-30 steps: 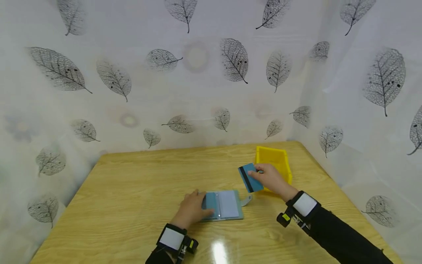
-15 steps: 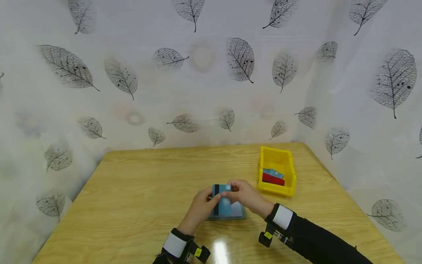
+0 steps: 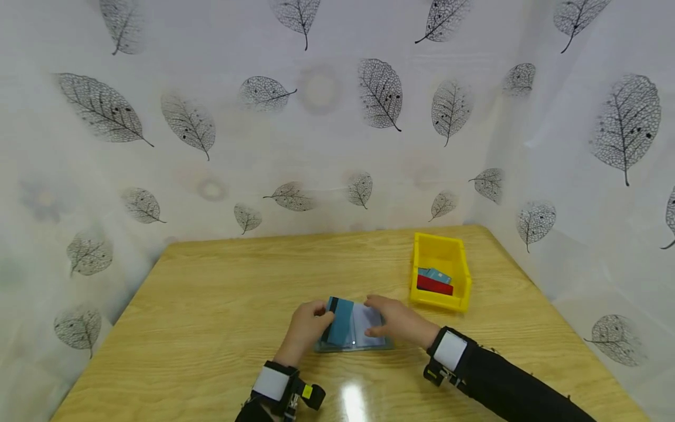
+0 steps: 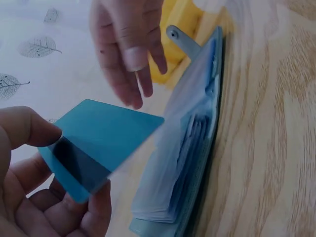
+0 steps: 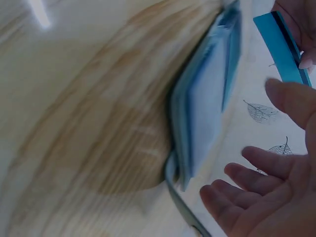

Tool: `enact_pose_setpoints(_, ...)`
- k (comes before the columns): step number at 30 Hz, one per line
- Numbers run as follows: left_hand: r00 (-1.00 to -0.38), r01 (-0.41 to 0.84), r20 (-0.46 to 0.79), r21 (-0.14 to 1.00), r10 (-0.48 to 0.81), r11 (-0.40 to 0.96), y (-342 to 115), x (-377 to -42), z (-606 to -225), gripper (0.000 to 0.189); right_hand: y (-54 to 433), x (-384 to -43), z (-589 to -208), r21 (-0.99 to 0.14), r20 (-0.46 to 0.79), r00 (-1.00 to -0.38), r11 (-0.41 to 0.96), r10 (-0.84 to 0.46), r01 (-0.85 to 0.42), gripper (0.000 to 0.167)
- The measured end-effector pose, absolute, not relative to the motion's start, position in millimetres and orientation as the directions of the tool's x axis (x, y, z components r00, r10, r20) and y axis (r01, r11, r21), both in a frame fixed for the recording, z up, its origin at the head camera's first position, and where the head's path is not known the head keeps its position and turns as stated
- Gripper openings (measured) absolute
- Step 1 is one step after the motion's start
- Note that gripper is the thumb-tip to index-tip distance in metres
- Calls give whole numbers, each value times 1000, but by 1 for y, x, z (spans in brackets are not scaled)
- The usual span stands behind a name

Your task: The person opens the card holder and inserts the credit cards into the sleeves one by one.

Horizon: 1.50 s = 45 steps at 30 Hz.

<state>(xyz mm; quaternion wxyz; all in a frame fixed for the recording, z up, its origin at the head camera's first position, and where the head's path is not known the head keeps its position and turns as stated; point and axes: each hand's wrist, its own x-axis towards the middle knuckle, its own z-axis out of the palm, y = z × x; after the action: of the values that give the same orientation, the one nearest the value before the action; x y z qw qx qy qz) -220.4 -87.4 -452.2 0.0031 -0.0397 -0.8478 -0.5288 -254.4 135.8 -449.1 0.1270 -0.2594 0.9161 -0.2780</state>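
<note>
My left hand (image 3: 306,328) pinches a blue card (image 4: 106,131) with a black stripe along one edge, thumb on one face and fingers on the other. The card is tilted above the left side of an open card holder (image 3: 364,347), a light blue booklet with clear plastic sleeves (image 4: 165,182). Over the holder's right side, my right hand (image 3: 398,321) is held with fingers spread and nothing in them. In the right wrist view, the holder's snap strap (image 5: 182,202) sticks out from its cover, close to the right fingertips.
A yellow bin (image 3: 440,249) stands at the back right of the wooden table (image 3: 237,281). Inside it lie a red item (image 3: 435,285) and blue cards (image 3: 439,276). A curtain with leaf prints (image 3: 316,135) hangs behind and beside the table.
My right hand brought the blue card from the bin to the holder, where both hands held it. Now the left hand alone has it, slightly further left, and the right has let go.
</note>
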Motion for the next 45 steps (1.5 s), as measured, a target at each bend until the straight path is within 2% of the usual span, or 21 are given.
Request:
enact_pose_setpoints(3, -996, 51, 14, 889, 85, 454, -86, -225, -458, 20, 137, -254, -455, -532, -137, -818, 738, -558, -415, 68)
enact_pose_setpoints(8, -996, 23, -16, 896, 82, 444, -81, -231, -465, 5, 139, -254, -461, -471, -158, -804, 760, -573, -449, 74)
enact_pose_setpoints(12, -999, -4, -21, 912, 36, 411, -76, -234, -467, 16, 139, -254, -463, -440, -156, -799, 765, -581, -470, 74)
enact_pose_setpoints(17, -999, -28, -39, 928, 22, 372, -70, -235, -470, 20, 138, -253, -463, -429, -142, -799, 763, -585, -483, 75)
enact_pose_setpoints(21, -1000, -12, -17, 896, 6, 443, -67, -237, -474, 23, 138, -253, -463, -416, -140, -802, 770, -580, -484, 75)
enact_pose_setpoints(29, -999, -27, -13, 845, -30, 534, -62, -239, -481, 15, 138, -253, -463, -421, -162, -805, 778, -570, -466, 76)
enact_pose_setpoints(45, -999, -20, -1, 832, -35, 554, -54, -244, -481, 10, 137, -251, -462, -412, -145, -809, 778, -570, -474, 81)
